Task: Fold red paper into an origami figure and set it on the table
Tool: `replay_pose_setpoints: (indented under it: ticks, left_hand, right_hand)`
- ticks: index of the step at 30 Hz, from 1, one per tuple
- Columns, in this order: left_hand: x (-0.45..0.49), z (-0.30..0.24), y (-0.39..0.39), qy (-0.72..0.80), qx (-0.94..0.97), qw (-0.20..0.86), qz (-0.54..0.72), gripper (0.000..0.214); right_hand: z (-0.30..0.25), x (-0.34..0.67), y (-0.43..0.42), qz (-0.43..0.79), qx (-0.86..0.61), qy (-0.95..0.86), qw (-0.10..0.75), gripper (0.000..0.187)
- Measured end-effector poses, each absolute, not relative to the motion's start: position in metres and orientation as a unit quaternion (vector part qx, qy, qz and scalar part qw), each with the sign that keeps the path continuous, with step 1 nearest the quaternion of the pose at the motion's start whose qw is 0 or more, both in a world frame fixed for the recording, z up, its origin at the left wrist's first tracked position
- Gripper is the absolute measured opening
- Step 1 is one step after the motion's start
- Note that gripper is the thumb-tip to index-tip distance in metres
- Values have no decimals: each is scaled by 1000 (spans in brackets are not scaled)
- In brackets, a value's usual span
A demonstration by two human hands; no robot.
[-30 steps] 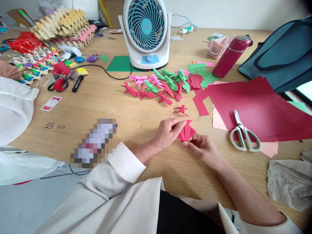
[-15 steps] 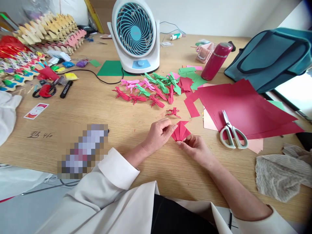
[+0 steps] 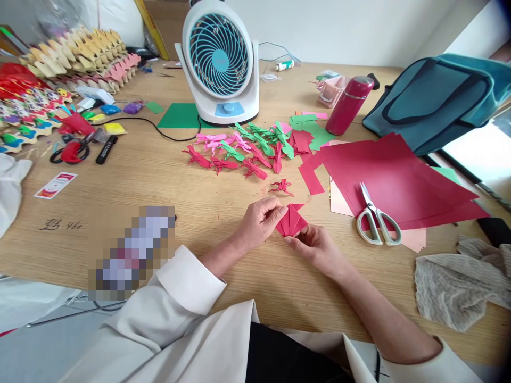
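A small piece of folded red paper (image 3: 291,221) with creases fanning from its lower corner is held between my two hands above the wooden table. My left hand (image 3: 261,221) pinches its left edge between thumb and bent fingers. From the lower right, my right hand (image 3: 315,246) grips the bottom corner, thumb in front and fingers partly hidden behind the paper. Just beyond the hands lies a small red origami figure (image 3: 282,186). Several red, green and pink origami figures (image 3: 255,143) are grouped farther back.
Scissors (image 3: 375,221) lie on large red paper sheets (image 3: 407,175) at the right. A red flask (image 3: 347,106) stands near a teal bag (image 3: 435,101). A fan (image 3: 221,64) is at the back, a crumpled cloth (image 3: 451,287) at the right edge, a black marker (image 3: 106,149) at the left.
Both hands keep their hold on the folded red paper, its shape much the same. The whole view has shifted slightly, so things sit a little lower and more to the left.
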State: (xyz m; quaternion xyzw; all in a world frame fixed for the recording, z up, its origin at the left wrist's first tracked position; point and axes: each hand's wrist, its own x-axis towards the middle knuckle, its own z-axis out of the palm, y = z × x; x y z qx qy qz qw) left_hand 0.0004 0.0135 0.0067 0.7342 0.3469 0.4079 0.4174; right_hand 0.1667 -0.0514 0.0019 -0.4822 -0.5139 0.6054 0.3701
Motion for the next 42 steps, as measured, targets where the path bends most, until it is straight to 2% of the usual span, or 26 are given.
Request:
replay_pose_setpoints:
  ticks: [10,18,26,30,36,39,42]
  left_hand:
    - [-1,0,16,350,752,381,409,48]
    - [-1,0,16,372,725,419,401,55]
    - [3,4,16,341,633,569,401,32]
    - [2,1,18,321,586,634,388,32]
    - [2,0,18,309,487,735,357,40]
    - [3,3,15,313,454,776,307,47]
    - [3,6,12,312,446,793,272,50]
  right_hand:
    - [4,166,-51,600,-482,-522,368,43]
    - [-6,168,-51,611,-475,-507,379,41]
    - [-8,165,-53,577,-483,-544,370,43]
    - [1,168,-54,563,-476,-563,373,39]
    - [0,179,-49,456,-486,-546,508,24]
    - [0,180,-48,390,-476,-616,492,26]
    - [1,180,-48,370,-458,-663,463,18]
